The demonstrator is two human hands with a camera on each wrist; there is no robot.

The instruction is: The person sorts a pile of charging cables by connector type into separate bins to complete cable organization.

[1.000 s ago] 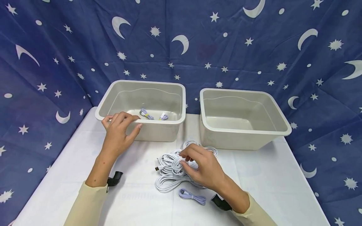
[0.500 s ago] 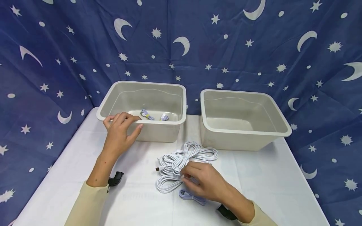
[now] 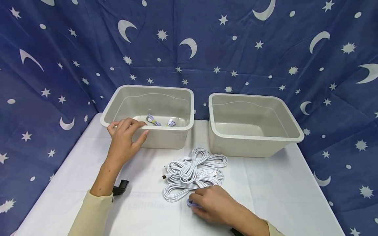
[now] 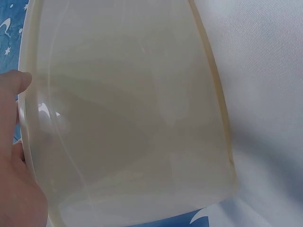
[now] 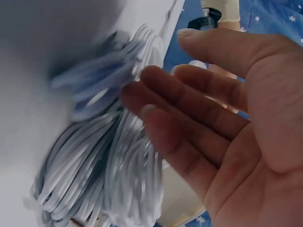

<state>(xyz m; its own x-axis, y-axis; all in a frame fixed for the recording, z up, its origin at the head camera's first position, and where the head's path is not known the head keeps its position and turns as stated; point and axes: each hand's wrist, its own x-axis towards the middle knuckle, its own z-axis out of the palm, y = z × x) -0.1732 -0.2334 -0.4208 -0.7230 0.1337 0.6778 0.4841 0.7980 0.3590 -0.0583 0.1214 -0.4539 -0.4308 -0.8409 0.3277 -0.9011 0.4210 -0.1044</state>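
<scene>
My left hand [image 3: 125, 137] grips the front rim of the left plastic bin [image 3: 165, 136], with its fingers over the edge; the left wrist view shows this hand [image 4: 19, 179] at the rim of the bin [image 4: 132, 118]. Two lavender cable bundles [image 3: 153, 120] lie inside that bin. My right hand [image 3: 217, 206] is over a lavender cable [image 3: 192, 203], covering most of it. In the right wrist view the right hand [image 5: 213, 118] has loosely bent fingers around no cable, beside the blurred lavender cable [image 5: 99, 80]. White coiled cables [image 3: 189, 173] are heaped just beyond it.
A second beige-grey bin [image 3: 239, 146] stands to the right, with no contents visible inside. A white cloth [image 3: 147, 203] covers the table. Behind the bins hangs a blue curtain [image 3: 206, 39] with moons and stars.
My right hand has moved from above the white cables toward the near side, down to the lavender cable. My left hand stays on the bin rim.
</scene>
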